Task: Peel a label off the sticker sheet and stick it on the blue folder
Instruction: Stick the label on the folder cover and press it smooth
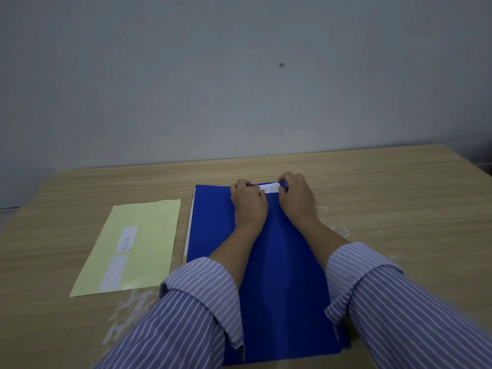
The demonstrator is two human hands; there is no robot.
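Both hands sit at the far edge of the blue folder (279,262), one at each end of a white label (269,188) that lies across the folder's top strip. The left hand (249,203) has its fingers (241,185) bent down onto the label's left end, with the thumb tip lying along the label's near edge; whether they pinch the paper or only press it flat cannot be told. The right hand (296,197) has its fingers curled over the label's right end, thumb and forefinger meeting at its corner in what looks like a pinch. The label carries faint handwriting, too small to read. The folder lies closed and flat on the wooden tabletop (399,195), its long side running away from the person. Just beside it on the left lies the yellow sticker sheet (149,235), which bears one written white label (127,239) and a blank white patch (114,272) nearer the person. Both forearms stretch forward over the folder, palms down, and the striped sleeves (378,302) are rolled back to mid-forearm.
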